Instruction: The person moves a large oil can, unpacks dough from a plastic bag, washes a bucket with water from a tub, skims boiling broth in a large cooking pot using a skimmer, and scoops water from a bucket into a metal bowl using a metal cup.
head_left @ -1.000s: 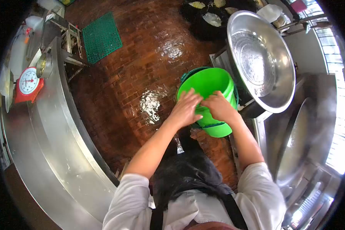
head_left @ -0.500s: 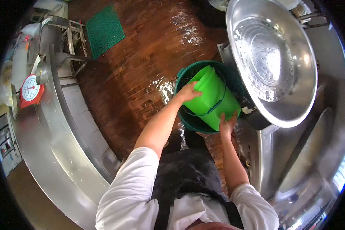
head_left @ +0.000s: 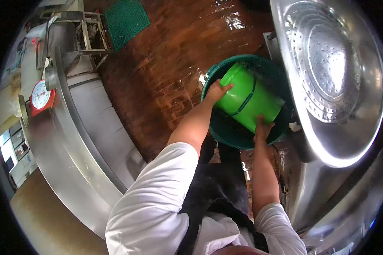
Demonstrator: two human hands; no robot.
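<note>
A bright green bucket [head_left: 253, 95] lies tilted over the mouth of a larger dark green tub [head_left: 225, 132], its open end toward the upper left and its base toward the lower right. Gripping the bucket's rim is my left hand [head_left: 219, 91], thumb on the outer side. My right hand [head_left: 263, 128] is curled against the lower side near the base. A dark handle crosses the bucket's middle. What the tub holds is mostly hidden behind the bucket.
A large shiny metal basin [head_left: 327, 68] stands close at the right of the tub. Along the left runs a steel counter [head_left: 76, 157] with a red scale [head_left: 41, 97]. A green mat [head_left: 127, 22] lies on the wet brick floor [head_left: 157, 63].
The bucket was upright one second ago; it has been tipped sideways over the tub. My hands have moved from its mouth to its rim and base. The view has shifted.
</note>
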